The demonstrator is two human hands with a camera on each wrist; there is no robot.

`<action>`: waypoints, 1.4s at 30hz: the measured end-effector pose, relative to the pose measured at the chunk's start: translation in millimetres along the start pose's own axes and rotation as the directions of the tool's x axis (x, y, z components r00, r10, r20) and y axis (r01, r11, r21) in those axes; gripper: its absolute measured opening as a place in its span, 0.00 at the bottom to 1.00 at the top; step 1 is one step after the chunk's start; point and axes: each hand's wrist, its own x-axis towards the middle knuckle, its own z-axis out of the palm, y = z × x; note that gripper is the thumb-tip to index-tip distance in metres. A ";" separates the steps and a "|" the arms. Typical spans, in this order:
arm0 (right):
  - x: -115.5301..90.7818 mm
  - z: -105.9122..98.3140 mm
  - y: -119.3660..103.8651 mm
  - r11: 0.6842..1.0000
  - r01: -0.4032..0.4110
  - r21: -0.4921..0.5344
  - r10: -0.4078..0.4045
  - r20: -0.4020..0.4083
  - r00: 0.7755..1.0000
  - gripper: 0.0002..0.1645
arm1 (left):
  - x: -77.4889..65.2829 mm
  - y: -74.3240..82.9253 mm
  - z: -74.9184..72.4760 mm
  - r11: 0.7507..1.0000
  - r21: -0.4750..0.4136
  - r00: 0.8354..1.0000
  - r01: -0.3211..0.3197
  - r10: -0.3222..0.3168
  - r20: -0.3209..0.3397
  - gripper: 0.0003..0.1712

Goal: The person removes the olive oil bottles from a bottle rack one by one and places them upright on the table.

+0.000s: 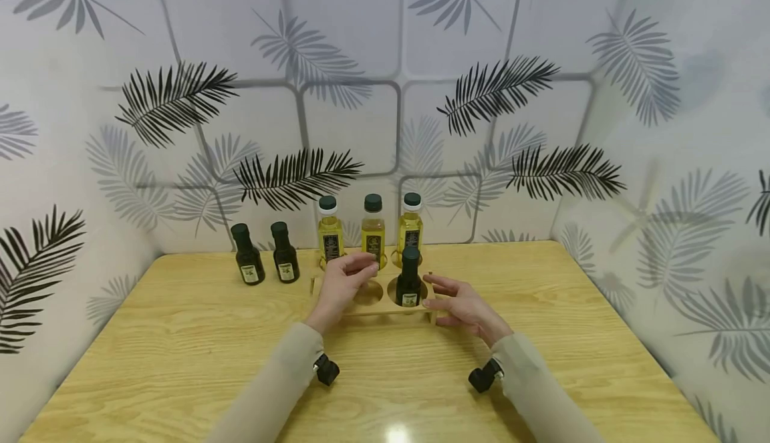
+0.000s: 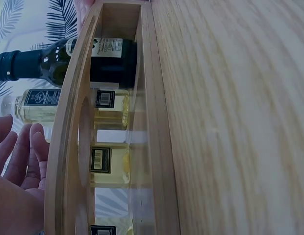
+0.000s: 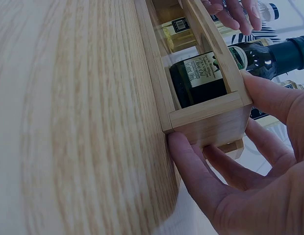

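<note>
A wooden bottle rack (image 1: 385, 310) stands on the table with round holes in its top. A dark olive oil bottle (image 1: 410, 280) sits upright in the right front hole; its label shows in the right wrist view. Along the back stand three yellow oil bottles (image 1: 373, 229) with green caps. My left hand (image 1: 341, 289) reaches over the rack's left front, its loosely bent fingers holding nothing, close before the middle yellow bottle. At the rack's right end, my right hand (image 1: 463, 308) holds the wood, thumb at the top corner and a finger down at the base (image 3: 172, 128).
Two more dark bottles (image 1: 249, 256) with green caps stand upright on the table (image 1: 180, 336), left of the rack. Behind the table rises a leaf-patterned backdrop (image 1: 349, 129), with similar panels at both sides.
</note>
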 end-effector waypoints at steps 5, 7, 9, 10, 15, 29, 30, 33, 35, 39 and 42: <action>1.7 -0.6 0.9 1.000 0.003 -0.007 -0.003 -0.005 1.000 0.38 | -3.0 -2.0 9.5 1.000 0.014 1.000 -0.017 0.017 0.008 0.19; 2.5 -0.5 1.6 1.000 0.006 -0.013 -0.007 -0.012 1.000 0.38 | -4.8 -2.4 13.4 1.000 0.014 1.000 -0.015 0.014 0.024 0.20; 2.9 -0.1 1.9 1.000 0.009 -0.022 -0.010 -0.024 1.000 0.38 | -6.8 -2.4 16.6 1.000 0.008 0.999 -0.010 0.010 0.046 0.20; 3.2 0.4 1.8 1.000 0.011 -0.026 -0.012 -0.026 1.000 0.37 | -7.4 -2.8 17.8 1.000 0.003 0.999 -0.010 0.010 0.053 0.21; 3.9 5.3 1.1 0.999 0.019 -0.029 -0.019 -0.002 1.000 0.37 | -10.7 -5.8 21.3 1.000 -0.029 0.999 -0.007 0.008 0.046 0.20; 1.5 1.1 1.3 1.000 0.003 -0.022 -0.004 -0.030 1.000 0.36 | -11.5 -2.9 40.1 0.998 0.051 0.995 -0.047 0.042 0.091 0.26; 1.5 1.1 1.3 1.000 0.002 -0.022 -0.003 -0.030 1.000 0.37 | -11.1 -2.9 40.9 0.998 0.054 0.995 -0.040 0.035 0.094 0.26; 1.6 1.1 1.5 1.000 -0.002 -0.017 0.001 -0.030 1.000 0.37 | -9.3 -2.9 43.4 0.998 0.055 0.995 -0.033 0.027 0.100 0.26; 1.6 1.1 1.4 1.000 0.001 -0.015 -0.002 -0.027 1.000 0.37 | -8.0 -3.0 45.3 0.998 0.050 0.994 -0.027 0.022 0.106 0.26; 1.3 1.5 0.7 1.000 0.007 -0.007 -0.007 -0.024 1.000 0.37 | -6.4 -0.7 49.9 1.000 0.020 0.993 -0.006 0.004 0.118 0.25; 1.2 1.5 -0.4 1.000 0.011 -0.003 -0.011 -0.018 1.000 0.38 | -7.1 5.2 53.7 1.000 0.006 0.992 0.013 -0.014 0.125 0.23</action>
